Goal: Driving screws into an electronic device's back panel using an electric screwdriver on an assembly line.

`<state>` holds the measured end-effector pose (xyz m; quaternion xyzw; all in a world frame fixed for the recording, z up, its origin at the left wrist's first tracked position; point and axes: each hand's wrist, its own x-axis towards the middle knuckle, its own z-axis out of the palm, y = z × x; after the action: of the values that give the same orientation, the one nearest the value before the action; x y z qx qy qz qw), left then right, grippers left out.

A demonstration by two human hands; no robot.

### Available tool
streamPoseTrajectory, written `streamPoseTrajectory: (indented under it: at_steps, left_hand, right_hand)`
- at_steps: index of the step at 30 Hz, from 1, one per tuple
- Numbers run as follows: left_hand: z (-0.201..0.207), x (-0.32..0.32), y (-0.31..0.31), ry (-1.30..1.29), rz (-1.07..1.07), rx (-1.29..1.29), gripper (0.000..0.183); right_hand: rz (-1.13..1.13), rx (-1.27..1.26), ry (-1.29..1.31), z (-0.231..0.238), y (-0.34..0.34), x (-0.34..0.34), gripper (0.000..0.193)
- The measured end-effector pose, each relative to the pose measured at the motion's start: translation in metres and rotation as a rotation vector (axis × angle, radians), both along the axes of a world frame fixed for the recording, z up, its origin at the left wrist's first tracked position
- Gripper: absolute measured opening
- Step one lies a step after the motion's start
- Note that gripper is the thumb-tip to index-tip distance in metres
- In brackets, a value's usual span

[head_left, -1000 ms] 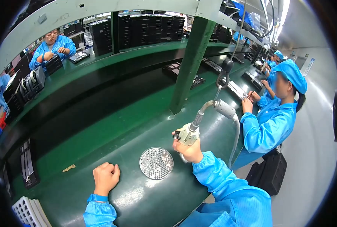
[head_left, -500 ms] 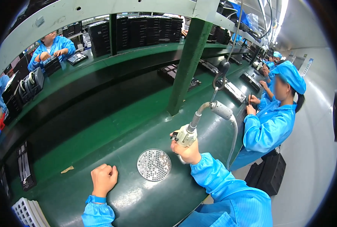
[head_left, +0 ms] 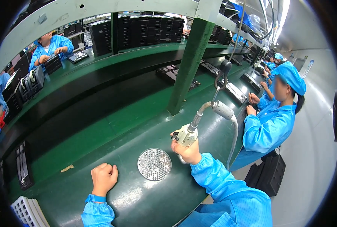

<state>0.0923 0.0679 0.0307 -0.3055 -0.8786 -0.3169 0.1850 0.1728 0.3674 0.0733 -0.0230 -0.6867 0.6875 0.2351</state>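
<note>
In my right hand (head_left: 188, 152) is a cream-coloured power screwdriver (head_left: 186, 135) with a hose or cable at its upper end, held above the green bench. My fingers wrap round its body; its lower end is mostly hidden by the hand. Left of it, on the bench, lies a round clear plate (head_left: 154, 164) with many small holes, some holding shiny bits that look like screws. My left hand (head_left: 104, 178) rests as a closed fist on the bench, left of the plate and apart from it. Nothing shows in its fingers.
A green post (head_left: 188, 70) rises beyond the screwdriver. Long black parts (head_left: 23, 166) lie on the green belt. White perforated trays (head_left: 26, 212) stand at the lower left. A co-worker (head_left: 274, 109) sits close on the right; black crates (head_left: 268, 176) stand on the floor.
My hands, the screwdriver and the round plate stay almost where they were. The long black part at the left has shifted slightly left. The far-left co-worker's hands have moved a little.
</note>
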Motion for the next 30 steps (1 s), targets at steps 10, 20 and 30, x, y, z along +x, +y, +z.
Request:
streamPoseTrajectory:
  at_steps: [10,20,30]
  left_hand:
    - [-0.0013,-0.0005,0.0008,0.006,0.005,-0.008,0.029]
    - [0.0034,0.0003,0.0005,0.001,0.0,0.013,0.03]
    - [0.0038,0.0012,-0.0005,-0.005,-0.003,0.005,0.03]
  right_hand:
    - [-0.007,0.001,-0.024,0.0,-0.0002,0.0007,0.038]
    - [0.016,0.006,-0.02,0.0043,-0.0003,0.0017,0.038]
    - [0.017,-0.013,-0.033,0.0042,-0.0004,0.0021,0.037]
